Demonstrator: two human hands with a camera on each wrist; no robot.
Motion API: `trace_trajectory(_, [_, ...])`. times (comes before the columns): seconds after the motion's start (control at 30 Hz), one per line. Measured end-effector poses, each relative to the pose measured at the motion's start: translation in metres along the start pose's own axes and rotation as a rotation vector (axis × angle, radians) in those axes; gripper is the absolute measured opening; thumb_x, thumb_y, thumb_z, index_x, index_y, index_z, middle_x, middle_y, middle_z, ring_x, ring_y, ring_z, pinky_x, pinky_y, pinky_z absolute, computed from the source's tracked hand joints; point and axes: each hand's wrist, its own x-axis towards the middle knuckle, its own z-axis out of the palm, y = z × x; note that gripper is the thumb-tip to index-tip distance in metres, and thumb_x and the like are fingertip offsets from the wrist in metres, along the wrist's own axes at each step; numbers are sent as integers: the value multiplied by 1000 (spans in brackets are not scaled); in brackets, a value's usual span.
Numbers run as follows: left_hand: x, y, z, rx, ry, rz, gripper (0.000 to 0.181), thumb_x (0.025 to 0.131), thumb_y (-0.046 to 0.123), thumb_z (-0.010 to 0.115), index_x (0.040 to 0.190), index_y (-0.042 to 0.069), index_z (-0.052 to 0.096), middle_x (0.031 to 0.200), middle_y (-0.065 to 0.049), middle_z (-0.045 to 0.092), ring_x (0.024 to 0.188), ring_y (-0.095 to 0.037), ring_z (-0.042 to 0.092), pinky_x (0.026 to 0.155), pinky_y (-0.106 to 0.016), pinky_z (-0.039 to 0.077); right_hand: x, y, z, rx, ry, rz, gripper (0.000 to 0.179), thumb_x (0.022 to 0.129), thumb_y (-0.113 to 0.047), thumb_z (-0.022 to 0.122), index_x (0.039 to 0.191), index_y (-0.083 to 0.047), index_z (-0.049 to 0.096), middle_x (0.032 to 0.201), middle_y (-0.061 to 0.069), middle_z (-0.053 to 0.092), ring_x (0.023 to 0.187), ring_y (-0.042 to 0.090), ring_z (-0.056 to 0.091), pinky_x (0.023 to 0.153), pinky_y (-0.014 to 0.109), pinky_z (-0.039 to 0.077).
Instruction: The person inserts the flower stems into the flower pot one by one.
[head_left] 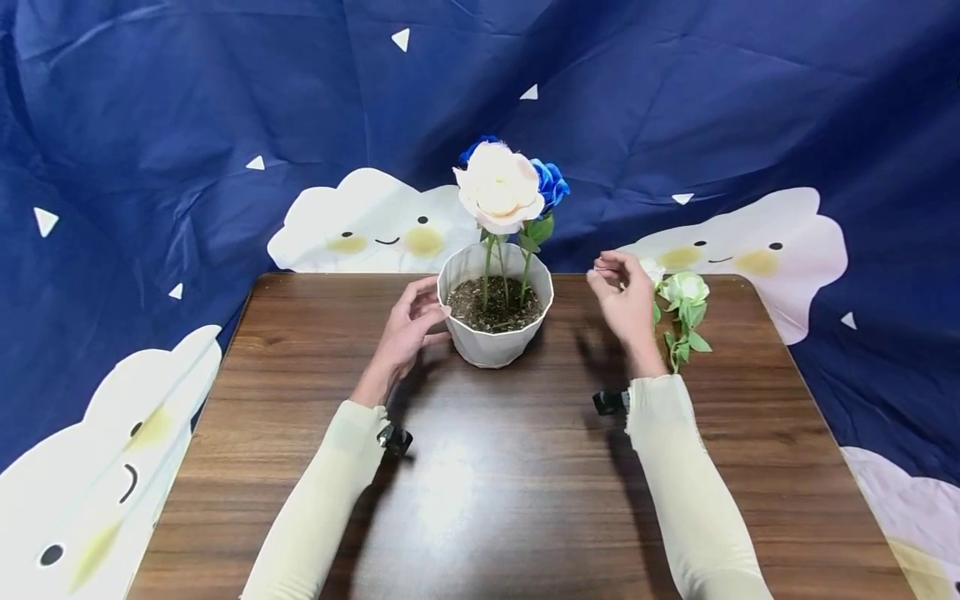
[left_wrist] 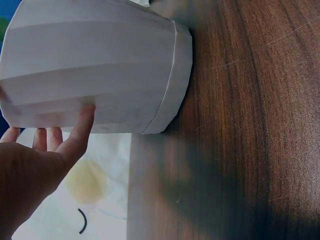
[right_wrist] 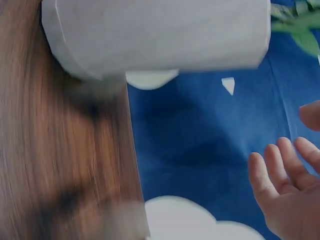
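Note:
A white faceted flower pot (head_left: 495,350) filled with dark soil (head_left: 510,312) stands upright near the table's far edge. Rising from the soil are a large pale pink rose (head_left: 500,187) and two blue roses (head_left: 551,185), one mostly hidden behind the pink bloom. My left hand (head_left: 405,329) touches the pot's left side, its fingers spread along the wall; the left wrist view shows a fingertip against the pot (left_wrist: 100,65). To the pot's right, my right hand (head_left: 626,304) hovers apart from it. Nothing is between its loosely bent fingers, also visible in the right wrist view.
Right of my right hand, a pale green-white rose (head_left: 686,288) with leafy stem lies on the brown wooden table (head_left: 480,467). Another white bloom (head_left: 651,270) is partly covered by that hand. A blue curtain (head_left: 600,100) with smiling clouds hangs behind the table.

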Motion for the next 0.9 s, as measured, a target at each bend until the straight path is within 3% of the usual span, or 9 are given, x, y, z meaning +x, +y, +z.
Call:
trace_trajectory(0.17, [0, 0, -1, -5, 3, 9, 59, 92, -1, 63, 147, 9, 45, 139, -27, 45, 123, -39, 52, 94, -65, 53, 12, 38, -27, -18, 63, 75, 30, 91, 3, 66, 120, 9, 61, 111, 26, 65, 86, 1, 60, 78, 11, 50])
trace_trajectory(0.33, [0, 0, 0, -3, -2, 9, 59, 92, -1, 63, 148, 9, 44, 140, -27, 45, 119, -33, 54, 94, -64, 54, 16, 60, -49, -69, 101, 167, 20, 93, -2, 66, 112, -5, 65, 97, -1, 66, 84, -1, 61, 73, 10, 50])
trace_trajectory(0.47, [0, 1, -1, 1, -3, 10, 59, 92, -1, 62, 148, 8, 43, 141, -29, 43, 119, -33, 54, 95, -64, 54, 16, 69, -59, 17, 125, 262, 15, 93, -1, 66, 104, -10, 64, 89, -7, 63, 80, 3, 61, 64, 12, 55])
trace_trajectory(0.57, [0, 1, -1, -6, 5, 8, 59, 92, -2, 62, 147, 8, 44, 141, -29, 44, 118, -33, 55, 95, -64, 54, 15, 75, -66, 67, 136, 327, 14, 93, 0, 65, 104, -9, 63, 89, -6, 62, 79, 4, 61, 61, 13, 58])
trace_trajectory(0.73, [1, -1, 0, -13, -17, -9, 60, 92, -3, 63, 147, 8, 44, 141, -29, 44, 112, -28, 57, 96, -66, 52, 10, 87, -84, 32, 130, 413, 12, 94, -1, 64, 102, -10, 61, 86, -9, 63, 76, 2, 60, 62, 11, 57])
trace_trajectory(0.8, [1, -1, 0, -10, -24, -6, 59, 92, -2, 63, 147, 8, 44, 140, -29, 44, 110, -27, 57, 96, -67, 51, 7, 93, -90, -8, 98, 437, 13, 95, -4, 64, 107, -6, 61, 84, -12, 62, 74, 1, 60, 63, 12, 57])
trace_trajectory(0.9, [1, 1, -2, 1, -7, 3, 57, 93, -1, 64, 146, 8, 46, 138, -29, 46, 110, -27, 57, 96, -69, 50, 3, 101, -96, -110, 12, 459, 30, 97, -9, 64, 122, 5, 58, 83, -16, 61, 70, 1, 61, 63, 15, 58])
